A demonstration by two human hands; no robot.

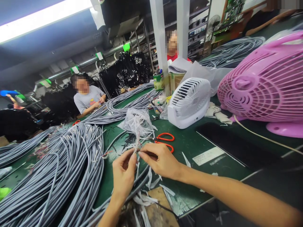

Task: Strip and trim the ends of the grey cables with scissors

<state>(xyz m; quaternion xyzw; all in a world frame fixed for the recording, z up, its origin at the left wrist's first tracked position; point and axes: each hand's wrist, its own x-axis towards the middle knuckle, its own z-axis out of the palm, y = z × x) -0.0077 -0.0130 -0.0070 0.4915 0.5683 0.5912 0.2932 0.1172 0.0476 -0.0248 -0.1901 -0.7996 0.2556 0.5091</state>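
Note:
Between my two hands is the stripped end of a grey cable (136, 143), with whitish, braided-looking strands pointing up and away from me. My left hand (123, 171) pinches it between thumb and forefinger. From the right, my right hand (163, 160) closes its thumb and fingertips on the same spot; the exact contact is partly hidden by the fingers. Just beyond the hands lie scissors with red handles (165, 136), short black tube pieces (129, 141) and a clear plastic bag (138, 119) with white strips in it.
A big bundle of grey cables (71, 164) fills the left side. On the right stand a white fan (189, 104) and a pink fan (258, 82), near a dark flat panel (232, 145). White scraps (151, 179) litter the green table (180, 201). Co-workers sit across.

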